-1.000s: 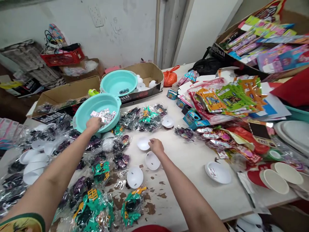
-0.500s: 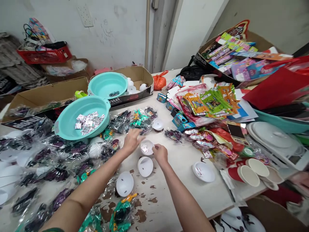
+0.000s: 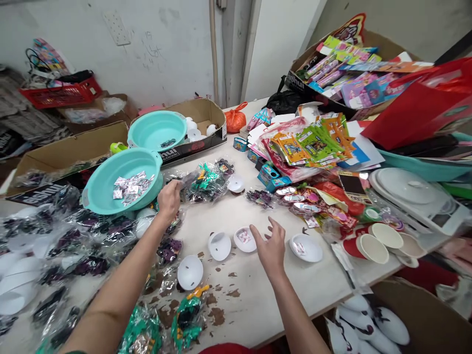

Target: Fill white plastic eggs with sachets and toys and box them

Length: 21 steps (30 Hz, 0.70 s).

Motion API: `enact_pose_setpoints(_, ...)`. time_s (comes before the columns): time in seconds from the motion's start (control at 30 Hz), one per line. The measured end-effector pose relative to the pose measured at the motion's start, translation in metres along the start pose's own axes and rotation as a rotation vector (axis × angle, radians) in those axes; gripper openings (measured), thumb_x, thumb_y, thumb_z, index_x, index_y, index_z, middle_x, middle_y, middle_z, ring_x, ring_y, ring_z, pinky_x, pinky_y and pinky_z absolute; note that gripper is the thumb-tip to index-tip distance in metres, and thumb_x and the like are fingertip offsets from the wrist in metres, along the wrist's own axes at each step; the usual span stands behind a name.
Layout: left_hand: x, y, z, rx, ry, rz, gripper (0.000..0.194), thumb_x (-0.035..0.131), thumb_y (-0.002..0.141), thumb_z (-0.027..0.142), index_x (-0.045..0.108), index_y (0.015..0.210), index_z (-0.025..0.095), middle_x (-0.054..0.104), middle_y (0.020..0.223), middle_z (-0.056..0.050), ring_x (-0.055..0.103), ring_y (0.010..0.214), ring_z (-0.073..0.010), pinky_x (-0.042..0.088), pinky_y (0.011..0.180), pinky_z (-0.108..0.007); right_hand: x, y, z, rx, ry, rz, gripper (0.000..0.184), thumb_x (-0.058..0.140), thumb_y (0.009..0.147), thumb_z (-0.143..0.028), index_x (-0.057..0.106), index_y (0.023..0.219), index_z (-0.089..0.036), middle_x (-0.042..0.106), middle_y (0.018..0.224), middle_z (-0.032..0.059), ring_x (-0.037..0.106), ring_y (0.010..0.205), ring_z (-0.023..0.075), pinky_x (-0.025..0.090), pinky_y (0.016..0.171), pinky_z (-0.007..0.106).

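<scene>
My left hand [image 3: 169, 200] is closed at the edge of a clear plastic packet [image 3: 189, 180] with dark contents, slightly blurred, beside the teal basin [image 3: 85, 196]. My right hand [image 3: 272, 248] has its fingers spread and holds nothing. Just left of its fingertips lies a white half shell [image 3: 239, 247] with a small pinkish printed sachet [image 3: 244, 237] inside. Two more white half shells [image 3: 220, 250] lie to the left, each with a small dark slot. Right of my hand rests another white half shell [image 3: 313, 250], also holding a sachet.
Bagged purple and green parts [image 3: 88, 263] cover the table's left side. A second teal basin [image 3: 157, 118] stands behind, on a cardboard box [image 3: 206, 147]. To the right are orange and green packets [image 3: 317, 142], paper cups [image 3: 372, 250] and a white scale [image 3: 438, 216].
My left hand has moved left and back, closing on a dark packet. The half shell with its sachet now sits farther right on the table, and my right hand has let go of it.
</scene>
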<state>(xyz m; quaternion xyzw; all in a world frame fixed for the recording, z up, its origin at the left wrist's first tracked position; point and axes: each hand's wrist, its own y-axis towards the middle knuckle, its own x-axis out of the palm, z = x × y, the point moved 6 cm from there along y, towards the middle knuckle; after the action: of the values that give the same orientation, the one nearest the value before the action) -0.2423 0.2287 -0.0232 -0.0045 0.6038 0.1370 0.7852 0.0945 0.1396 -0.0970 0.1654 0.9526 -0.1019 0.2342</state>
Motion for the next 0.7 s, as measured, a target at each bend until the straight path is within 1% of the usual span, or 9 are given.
enact_pose_setpoints(0.1, -0.028, -0.064, 0.045, 0.4, -0.329, 0.093, 0.032, 0.035, 0.097, 0.028, 0.066, 0.095, 0.02, 0.07, 0.094, -0.005, 0.062, 0.088, -0.0172, 0.045, 0.08, -0.028, 0.025, -0.029, -0.046, 0.005, 0.586, -0.2, 0.1, 0.073, 0.064, -0.058, 0.024, 0.146, -0.026, 0.033, 0.149, 0.0154, 0.048, 0.124, 0.0312, 0.05, 0.09, 0.042)
enact_pose_setpoints(0.17, -0.032, -0.111, 0.083, 0.665, -0.466, 0.015, 0.03, 0.038, 0.096, 0.023, 0.066, 0.083, 0.021, 0.069, 0.082, -0.004, 0.061, 0.082, -0.0166, 0.044, 0.082, -0.03, 0.048, -0.045, -0.071, 0.072, 0.881, -0.369, 0.097, 0.077, 0.063, -0.053, 0.028, 0.144, -0.03, 0.049, 0.136, 0.012, 0.058, 0.111, 0.0274, 0.052, 0.087, 0.04)
enact_pose_setpoints(0.2, -0.032, -0.129, 0.095, 0.689, -0.483, 0.011, 0.029, 0.04, 0.095, 0.022, 0.065, 0.079, 0.022, 0.068, 0.079, -0.003, 0.06, 0.081, -0.0168, 0.043, 0.085, -0.032, 0.056, -0.05, -0.079, 0.117, 0.981, -0.382, 0.088, 0.079, 0.063, -0.049, 0.037, 0.138, -0.03, 0.059, 0.124, 0.0087, 0.062, 0.101, 0.0241, 0.052, 0.084, 0.037)
enact_pose_setpoints(0.3, -0.032, -0.157, 0.099, 0.337, -0.466, 0.219, 0.015, 0.06, 0.087, 0.034, 0.064, 0.093, 0.021, 0.066, 0.099, -0.007, 0.058, 0.1, -0.023, 0.039, 0.096, -0.042, 0.069, -0.059, -0.076, 0.296, 1.157, -0.163, 0.05, 0.08, 0.065, -0.037, 0.056, 0.107, -0.025, 0.065, 0.088, -0.0016, 0.064, 0.076, 0.0157, 0.052, 0.075, 0.03)
enact_pose_setpoints(0.33, -0.028, -0.163, 0.093, 0.175, -0.486, 0.258, 0.031, 0.068, 0.08, 0.041, 0.062, 0.103, 0.021, 0.063, 0.108, -0.01, 0.057, 0.105, -0.0256, 0.04, 0.097, -0.044, 0.071, -0.064, -0.071, 0.36, 1.194, -0.073, 0.042, 0.079, 0.066, -0.037, 0.057, 0.099, -0.023, 0.064, 0.082, -0.0028, 0.063, 0.073, 0.0148, 0.052, 0.073, 0.03)
enact_pose_setpoints(0.4, -0.011, -0.169, 0.083, -0.055, -0.624, 0.16, 0.057, 0.075, 0.07, 0.049, 0.056, 0.115, 0.02, 0.062, 0.11, -0.01, 0.06, 0.101, -0.0262, 0.047, 0.089, -0.041, 0.075, -0.078, -0.061, 0.456, 1.256, -0.005, 0.035, 0.076, 0.068, -0.042, 0.057, 0.09, -0.022, 0.064, 0.078, -0.0028, 0.063, 0.07, 0.015, 0.052, 0.071, 0.03)
enact_pose_setpoints(0.47, 0.007, -0.172, 0.08, -0.145, -0.768, -0.018, 0.05, 0.072, 0.072, 0.049, 0.056, 0.11, 0.02, 0.064, 0.094, -0.005, 0.064, 0.085, -0.0215, 0.051, 0.078, -0.035, 0.076, -0.094, -0.054, 0.511, 1.29, -0.041, 0.034, 0.074, 0.071, -0.045, 0.059, 0.089, -0.021, 0.065, 0.078, -0.0014, 0.063, 0.073, 0.0159, 0.052, 0.072, 0.03)
enact_pose_setpoints(0.57, 0.006, -0.172, 0.081, -0.078, -0.756, -0.002, 0.022, 0.068, 0.077, 0.038, 0.059, 0.086, 0.019, 0.063, 0.091, -0.005, 0.063, 0.095, -0.0223, 0.051, 0.081, -0.034, 0.07, -0.113, -0.043, 0.56, 1.281, -0.154, 0.04, 0.07, 0.073, -0.052, 0.062, 0.098, -0.021, 0.069, 0.094, 0.0033, 0.065, 0.085, 0.0191, 0.053, 0.07, 0.03)
enact_pose_setpoints(0.7, -0.011, -0.189, 0.112, 0.343, -0.608, 0.04, 0.009, 0.059, 0.079, 0.018, 0.057, 0.07, 0.018, 0.059, 0.121, -0.011, 0.061, 0.103, -0.0236, 0.05, 0.083, -0.036, 0.056, -0.12, -0.028, 0.458, 1.117, -0.137, 0.049, 0.072, 0.073, -0.049, 0.061, 0.114, -0.024, 0.066, 0.112, 0.0045, 0.062, 0.101, 0.022, 0.053, 0.078, 0.032)
